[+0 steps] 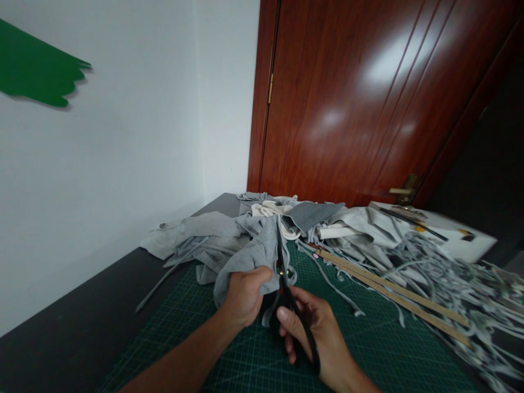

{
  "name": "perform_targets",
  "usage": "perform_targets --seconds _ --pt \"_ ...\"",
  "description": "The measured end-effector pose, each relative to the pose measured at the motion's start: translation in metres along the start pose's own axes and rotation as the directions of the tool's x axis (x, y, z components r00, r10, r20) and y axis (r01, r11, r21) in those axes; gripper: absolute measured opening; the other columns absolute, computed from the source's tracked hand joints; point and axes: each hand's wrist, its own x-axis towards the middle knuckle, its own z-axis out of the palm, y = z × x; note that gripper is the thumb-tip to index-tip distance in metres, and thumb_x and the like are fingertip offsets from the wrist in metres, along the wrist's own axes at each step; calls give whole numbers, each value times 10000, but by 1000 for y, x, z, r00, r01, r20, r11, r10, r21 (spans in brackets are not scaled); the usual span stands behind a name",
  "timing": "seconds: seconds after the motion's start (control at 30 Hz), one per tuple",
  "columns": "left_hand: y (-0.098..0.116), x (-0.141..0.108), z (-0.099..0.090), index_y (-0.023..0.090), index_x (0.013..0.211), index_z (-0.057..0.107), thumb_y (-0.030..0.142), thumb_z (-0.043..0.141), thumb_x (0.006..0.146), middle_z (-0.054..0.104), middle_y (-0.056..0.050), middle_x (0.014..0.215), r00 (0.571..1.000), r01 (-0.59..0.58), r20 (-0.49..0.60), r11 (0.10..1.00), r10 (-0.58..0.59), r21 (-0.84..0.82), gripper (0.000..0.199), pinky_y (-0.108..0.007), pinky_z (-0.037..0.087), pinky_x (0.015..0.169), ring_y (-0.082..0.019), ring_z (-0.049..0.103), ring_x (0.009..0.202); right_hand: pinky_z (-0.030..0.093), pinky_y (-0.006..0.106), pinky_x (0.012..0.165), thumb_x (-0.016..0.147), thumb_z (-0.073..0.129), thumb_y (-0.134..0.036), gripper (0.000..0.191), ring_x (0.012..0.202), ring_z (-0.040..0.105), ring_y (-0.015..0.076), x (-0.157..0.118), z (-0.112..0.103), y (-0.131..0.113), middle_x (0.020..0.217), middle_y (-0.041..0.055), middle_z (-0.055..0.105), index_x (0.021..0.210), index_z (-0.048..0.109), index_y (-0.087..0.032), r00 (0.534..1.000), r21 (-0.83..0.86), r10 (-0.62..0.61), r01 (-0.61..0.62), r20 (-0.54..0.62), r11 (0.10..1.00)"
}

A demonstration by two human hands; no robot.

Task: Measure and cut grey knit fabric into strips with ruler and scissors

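room: white wall on your left, red-brown door (368, 98) ahead.
tabletop: dark tabletop (61, 327) under a green cutting mat (368, 349).
left hand: your left hand (243, 297), fingers clenched on grey cloth (249, 256), held just above the mat.
right hand: your right hand (319, 333), fingers grasping black scissors (292, 305), blades upright against the cloth.
nearby: wooden ruler (393, 289) and grey strips (450, 273) to your right.

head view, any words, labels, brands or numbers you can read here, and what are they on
No text can be read.
Cutting mat: printed grid lines only; any numerals are too small and blurred to read.
Wooden ruler: any markings are too blurred to read.
White box: dark and yellow marks on top, not readable.
Scissors in the right hand: no legible brand.
Grey cloth held by the left hand: no visible label.
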Motion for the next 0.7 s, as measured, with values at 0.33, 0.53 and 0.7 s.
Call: perform_targets --seconds 0.33,0.53,0.7 --pt "-1 2 -1 207 483 476 194 728 475 443 59 526 999 -21 -27 1000 21 10 253 -261 408 514 -107 415 508 464 156 353 789 837 -645 631 408 506 60 0 -3 5 629 -46 580 1100 708 -111 999 -39 -34 34 -9 999" --pt "1 1 1 198 492 525 203 721 484 490 44 526 1000 -19 0 1000 19 15 196 -276 448 516 -125 468 500 472 163 361 802 832 -638 619 425 518 66 0 -3 7 649 -30 595 1095 714 -106 999 -36 -42 42 15 998" --pt "0 -3 1 196 448 514 235 716 502 486 28 474 999 32 43 999 -33 38 212 -291 430 445 -147 487 433 494 173 378 818 833 -611 614 443 540 80 1 -5 7 654 -23 619 1146 702 -109 999 -24 -41 41 0 999"
